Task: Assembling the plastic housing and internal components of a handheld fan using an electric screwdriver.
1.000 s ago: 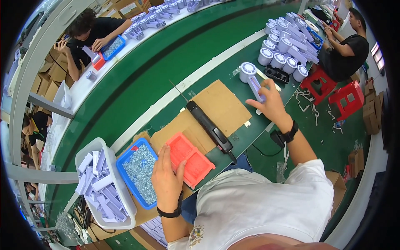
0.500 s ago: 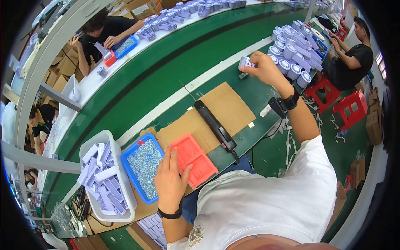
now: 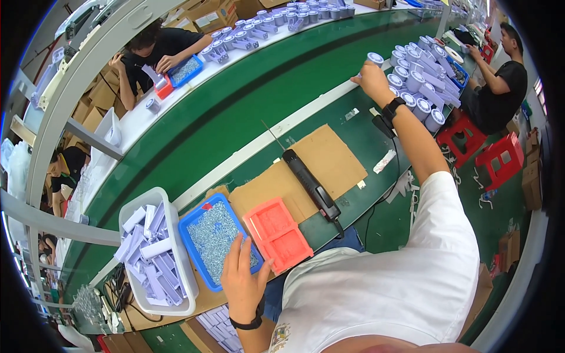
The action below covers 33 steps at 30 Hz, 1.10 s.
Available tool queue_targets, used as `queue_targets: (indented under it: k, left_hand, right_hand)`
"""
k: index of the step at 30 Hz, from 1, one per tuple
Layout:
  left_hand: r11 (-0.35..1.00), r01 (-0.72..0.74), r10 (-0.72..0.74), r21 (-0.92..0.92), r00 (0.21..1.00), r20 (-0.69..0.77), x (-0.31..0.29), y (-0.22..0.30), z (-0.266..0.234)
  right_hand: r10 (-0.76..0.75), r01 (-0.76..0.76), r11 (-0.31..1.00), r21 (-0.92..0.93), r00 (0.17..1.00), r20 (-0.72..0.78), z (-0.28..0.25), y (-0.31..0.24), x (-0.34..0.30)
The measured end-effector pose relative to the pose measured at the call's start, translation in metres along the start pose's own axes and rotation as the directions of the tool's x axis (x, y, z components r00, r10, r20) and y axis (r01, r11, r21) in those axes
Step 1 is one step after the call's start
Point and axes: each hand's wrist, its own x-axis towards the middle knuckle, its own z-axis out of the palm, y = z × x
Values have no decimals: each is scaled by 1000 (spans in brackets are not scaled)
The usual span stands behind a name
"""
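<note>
Lilac unit [image 3: 375,58], one, is in the right hand [image 3: 373,79] in the head view, at the far left corner of the group of like units [image 3: 415,79], near the white rail [image 3: 332,94]. The fingers are wrapped around it and hide most of it; whether it rests on the bench I cannot tell. Half a second ago it was nearer the person; the arm now reaches farther out. That puts the unit beside the group and away from the tools, apparently a placing step rather than work on the piece. The left hand [image 3: 244,288] has shifted from the red holder toward the tray; it is spread and grasps nothing, though contact with the rim cannot be told.

Counted: one driver [image 3: 311,185], lying on cardboard [image 3: 338,159]; one red holder [image 3: 278,234] with two recesses; one blue tray [image 3: 192,240] of what look like screws [image 3: 215,232], too many to count; one white bin [image 3: 176,308] of lilac parts [image 3: 154,259], heaped past counting. The grouped units overlap, perhaps twenty or more. Two red stools [image 3: 491,157] and at least three co-workers [image 3: 511,82] show beyond.
</note>
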Motion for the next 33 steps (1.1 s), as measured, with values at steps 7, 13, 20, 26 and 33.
queue_targets:
  k: [7,13,20,26,33]
  left_hand:
    - [998,64,-64,-5,998,-3,-24,-8,1]
    - [995,101,-100,15,995,-22,-33,-16,0]
    - [993,96,-89,74,991,-98,-43,-18,-3]
    - [998,60,-54,26,978,-203,-51,-24,-8]
    - [998,69,-69,-10,969,-237,-69,-31,-6]
  right_hand:
    - [6,-9,994,-108,1000,-23,37,41,20]
    - [62,-64,986,-154,998,-21,52,55,27]
    - [-102,125,965,-229,989,111,90,103,42]
    - [-179,205,952,-226,975,131,78,123,55]
    - [-74,132,931,-340,981,179,52,94,56]
